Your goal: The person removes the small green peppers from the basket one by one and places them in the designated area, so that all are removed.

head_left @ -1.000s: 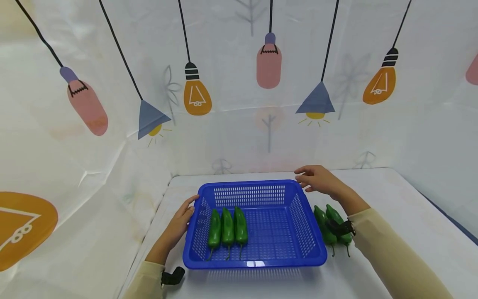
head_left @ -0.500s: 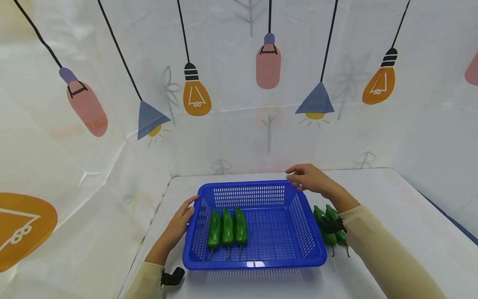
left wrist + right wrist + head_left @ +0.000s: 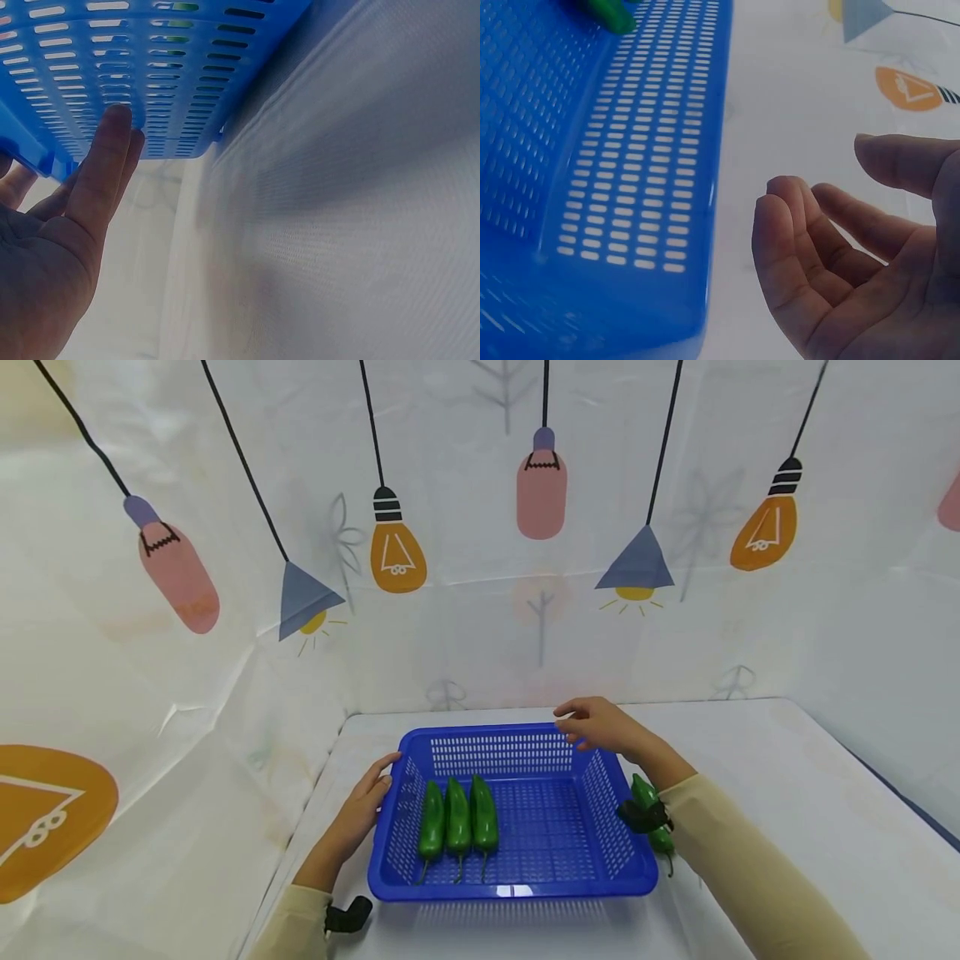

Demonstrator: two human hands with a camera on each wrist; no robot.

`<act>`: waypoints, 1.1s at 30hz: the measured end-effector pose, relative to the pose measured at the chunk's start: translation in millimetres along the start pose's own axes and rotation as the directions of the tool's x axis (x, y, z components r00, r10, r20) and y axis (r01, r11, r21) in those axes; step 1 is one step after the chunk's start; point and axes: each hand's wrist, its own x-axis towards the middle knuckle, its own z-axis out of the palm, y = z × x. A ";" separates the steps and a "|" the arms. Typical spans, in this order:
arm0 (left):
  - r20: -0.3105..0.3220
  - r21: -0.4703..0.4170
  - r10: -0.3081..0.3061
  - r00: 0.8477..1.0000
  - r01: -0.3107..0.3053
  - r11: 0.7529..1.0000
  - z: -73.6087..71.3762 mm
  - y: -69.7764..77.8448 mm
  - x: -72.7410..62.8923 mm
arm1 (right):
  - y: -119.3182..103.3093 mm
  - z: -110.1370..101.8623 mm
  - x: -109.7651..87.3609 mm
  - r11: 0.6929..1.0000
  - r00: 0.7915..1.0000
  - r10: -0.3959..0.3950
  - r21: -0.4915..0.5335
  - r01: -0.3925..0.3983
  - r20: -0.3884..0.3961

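Note:
A blue plastic basket [image 3: 547, 827] with perforated walls sits on the white table. Three green chili peppers [image 3: 457, 818] lie side by side in its left half, stems toward me. My left hand [image 3: 362, 810] rests at the basket's left rim; in the left wrist view its straight fingers [image 3: 109, 169] lie along the outer wall. Over the far right corner hovers my right hand [image 3: 603, 728], holding nothing, its fingers [image 3: 772, 240] loosely bent in the right wrist view. Another green chili pepper [image 3: 662, 841] lies outside the basket on the right, partly behind my wrist.
The table [image 3: 780, 793] extends to the right of my right sleeve [image 3: 735, 852]. A white curtain [image 3: 480, 652] printed with lamps stands behind and along the left side. A black wrist mount [image 3: 645, 817] overlaps the basket's right rim in the head view.
My right hand has moved left to over the basket's far right corner. Its sleeve now covers one of the two peppers seen outside. My left hand and the basket have stayed put.

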 end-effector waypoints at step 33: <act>-0.021 -0.001 -0.016 1.000 0.016 1.000 0.9 -0.9 -1.7 | 7.3 48.2 27.5 0.998 0.994 0.052 0.035 -0.056 0.094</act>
